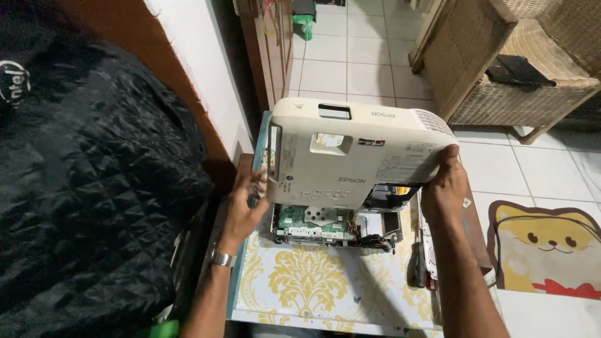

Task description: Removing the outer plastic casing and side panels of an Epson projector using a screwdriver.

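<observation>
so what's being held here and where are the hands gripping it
The white top cover of a projector, lifted above its opened base. The left hand grips the cover's left edge; the right hand grips its right front corner.

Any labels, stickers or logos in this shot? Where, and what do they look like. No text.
Small dark sticker: middle of the cream projector cover held by the left hand and right hand; rectangular, dark with red.
Pale printed label: cover's right side by the right hand; rectangular, fine grey print.
Round white logo: black quilted bag, far left; oval outline.
</observation>
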